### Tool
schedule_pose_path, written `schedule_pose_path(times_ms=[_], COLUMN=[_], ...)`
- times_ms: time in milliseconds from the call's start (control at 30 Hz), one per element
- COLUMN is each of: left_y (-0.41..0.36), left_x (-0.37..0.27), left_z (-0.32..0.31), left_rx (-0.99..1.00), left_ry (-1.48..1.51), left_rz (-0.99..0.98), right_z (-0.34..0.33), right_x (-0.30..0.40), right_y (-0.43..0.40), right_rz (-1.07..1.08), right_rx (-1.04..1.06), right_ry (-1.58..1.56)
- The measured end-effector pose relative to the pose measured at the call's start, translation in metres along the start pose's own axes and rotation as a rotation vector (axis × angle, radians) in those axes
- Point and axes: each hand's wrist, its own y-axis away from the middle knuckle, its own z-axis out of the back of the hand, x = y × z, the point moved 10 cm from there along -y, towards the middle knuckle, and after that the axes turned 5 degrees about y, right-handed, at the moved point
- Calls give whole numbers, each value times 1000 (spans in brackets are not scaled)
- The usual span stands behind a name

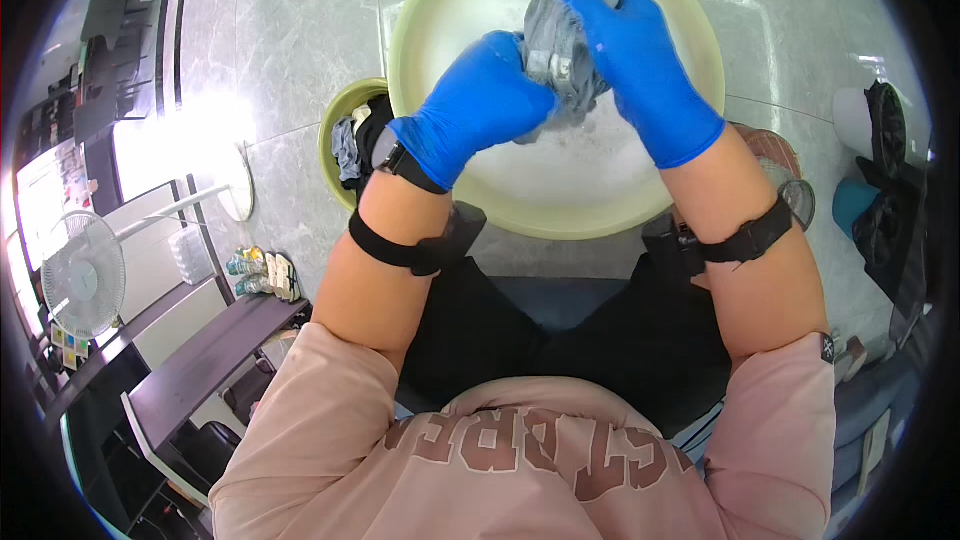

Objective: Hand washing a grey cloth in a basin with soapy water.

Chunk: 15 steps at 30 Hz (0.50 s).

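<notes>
Over a large pale yellow-green basin [420, 7] of cloudy water, I hold a wet, bunched grey cloth [559, 37] with light patches on it. My left hand [484, 97], in a blue rubber glove, grips its left lower side. Gloved in blue as well, my right hand [637, 60] closes around the upper right side, thumb laid across the fabric. Part of the cloth hangs down between the hands towards the water. Both hands hide some of it, and their fingertips are mostly out of sight.
Left of the basin stands a smaller green basin [327, 142] holding dark and grey cloths. A white standing fan [84, 275] and a dark table [214, 367] are further left. Sandals [787, 199] lie at the right, with bins [855, 206] lined in black bags beyond.
</notes>
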Motion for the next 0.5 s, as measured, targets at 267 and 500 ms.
schedule_pose_path(times_ms=[267,500], left_y=[-4,-3], left_x=[9,13], left_z=[43,9], left_rx=[-173,77], left_ry=[119,704], left_rz=[-278,-331], right_z=[16,3], right_x=[5,-12], right_y=[3,10], right_rz=[-275,-240], right_rx=[160,157], right_ry=[-128,-157])
